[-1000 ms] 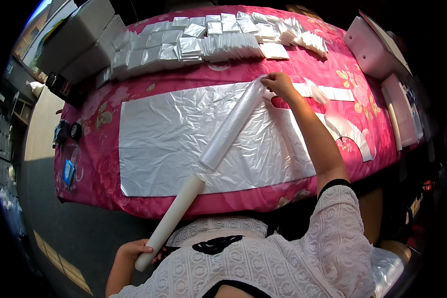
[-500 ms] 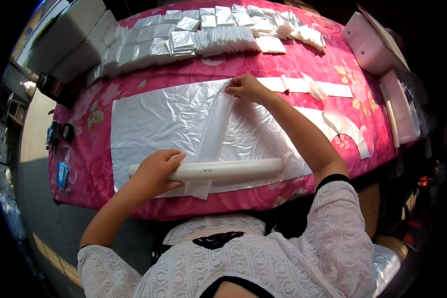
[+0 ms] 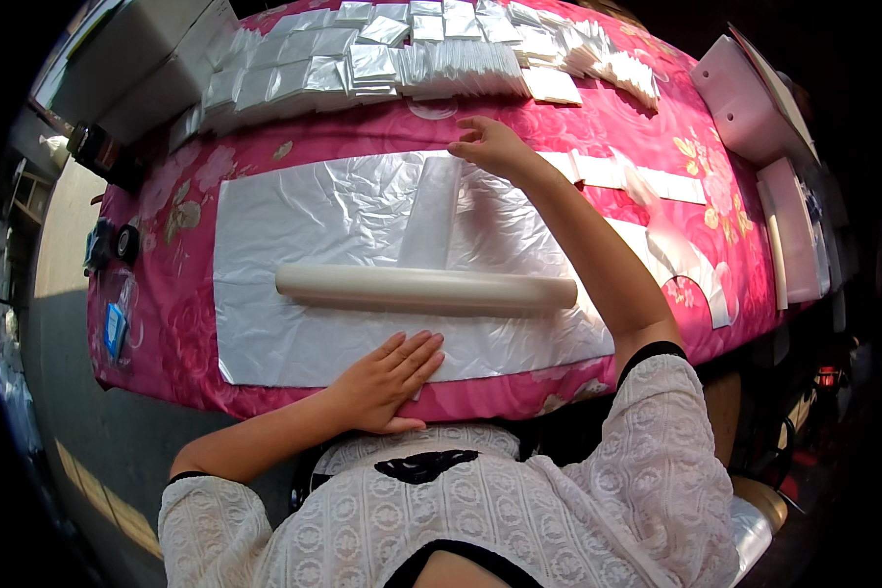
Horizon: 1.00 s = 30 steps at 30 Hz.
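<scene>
We see a white roll of plastic film (image 3: pixel 426 290) lying crosswise on the silvery plastic sheet (image 3: pixel 294 211) spread over the desk (image 3: pixel 181 294), which wears a pink flowered cloth. A narrow strip of film (image 3: pixel 431 211) runs from the roll up toward the far edge of the sheet. Our right hand (image 3: pixel 490 145) rests at the far end of that strip, its fingers (image 3: pixel 472 124) loosely spread and pressing down, gripping nothing that we can make out. Our left hand (image 3: pixel 387 377) lies flat on the sheet's near edge, just in front of the roll, fingers (image 3: pixel 416 348) straight and together, holding nothing. Beyond the sheet, rows of small folded white packets (image 3: pixel 412 49) line the far side. White boxes (image 3: pixel 755 108) stand at the right edge.
</scene>
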{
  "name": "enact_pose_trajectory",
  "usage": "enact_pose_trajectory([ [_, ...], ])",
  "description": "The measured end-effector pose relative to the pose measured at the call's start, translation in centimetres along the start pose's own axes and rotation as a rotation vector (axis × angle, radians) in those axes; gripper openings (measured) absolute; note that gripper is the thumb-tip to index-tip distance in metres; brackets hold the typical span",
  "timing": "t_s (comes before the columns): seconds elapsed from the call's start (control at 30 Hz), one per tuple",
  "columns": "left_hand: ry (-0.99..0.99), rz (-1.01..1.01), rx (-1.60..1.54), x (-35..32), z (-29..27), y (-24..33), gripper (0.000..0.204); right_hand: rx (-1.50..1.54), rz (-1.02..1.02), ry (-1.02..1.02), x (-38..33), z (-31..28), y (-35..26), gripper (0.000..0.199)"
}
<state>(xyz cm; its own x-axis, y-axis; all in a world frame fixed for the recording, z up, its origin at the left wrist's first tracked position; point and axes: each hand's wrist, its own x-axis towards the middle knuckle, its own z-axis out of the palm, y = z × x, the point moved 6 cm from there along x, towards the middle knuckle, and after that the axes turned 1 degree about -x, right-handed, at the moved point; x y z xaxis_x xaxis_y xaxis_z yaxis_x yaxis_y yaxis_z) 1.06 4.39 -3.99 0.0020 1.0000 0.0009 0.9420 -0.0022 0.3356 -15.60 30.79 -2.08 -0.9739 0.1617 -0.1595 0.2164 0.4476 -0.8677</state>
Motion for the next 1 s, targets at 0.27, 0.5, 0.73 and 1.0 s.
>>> enact_pose_trajectory([
  [0.27,0.036,-0.075,0.052,0.0,0.6,1.4,0.085,-0.692,-0.484,0.040,-17.4,9.5,-3.3,0.052],
  [0.5,0.081,-0.012,-0.016,-0.4,0.2,1.1,0.084,-0.775,-0.282,0.450,-15.3,-4.4,4.7,0.052],
  [0.73,0.058,-0.143,0.102,0.3,1.6,2.9,0.072,-0.524,-0.423,0.154,-20.3,1.4,-1.0,0.053],
  [1.0,0.151,-0.191,0.296,0.6,3.4,5.3,0.049,-0.644,-0.663,0.079,-17.1,8.3,-3.1,0.054],
])
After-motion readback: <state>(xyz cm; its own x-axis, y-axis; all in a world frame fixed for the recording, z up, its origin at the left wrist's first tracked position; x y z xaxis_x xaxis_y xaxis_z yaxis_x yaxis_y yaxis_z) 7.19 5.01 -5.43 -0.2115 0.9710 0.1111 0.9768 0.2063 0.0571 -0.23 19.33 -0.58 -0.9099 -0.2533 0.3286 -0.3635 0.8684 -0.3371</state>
